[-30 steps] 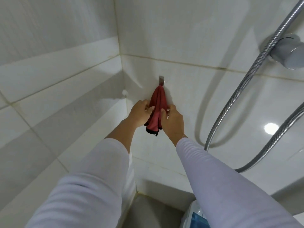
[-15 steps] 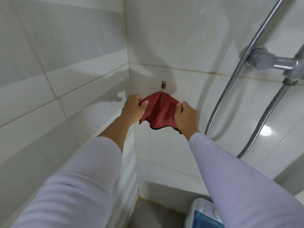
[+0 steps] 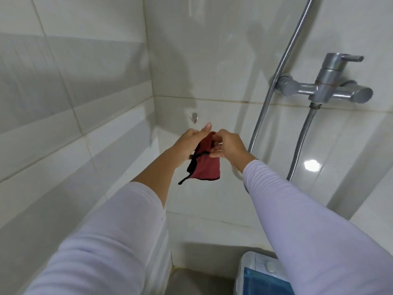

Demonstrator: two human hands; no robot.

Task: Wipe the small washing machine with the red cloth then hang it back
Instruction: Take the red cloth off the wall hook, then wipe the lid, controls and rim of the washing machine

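The red cloth with its black edge is bunched between both hands, in the air in front of the tiled wall, below and a little right of the small metal hook, not touching it. The left hand has its grip clenched on the cloth's left side, thumb up; the right hand pinches the top. The washing machine shows at the near right corner, the shower tap at the far right
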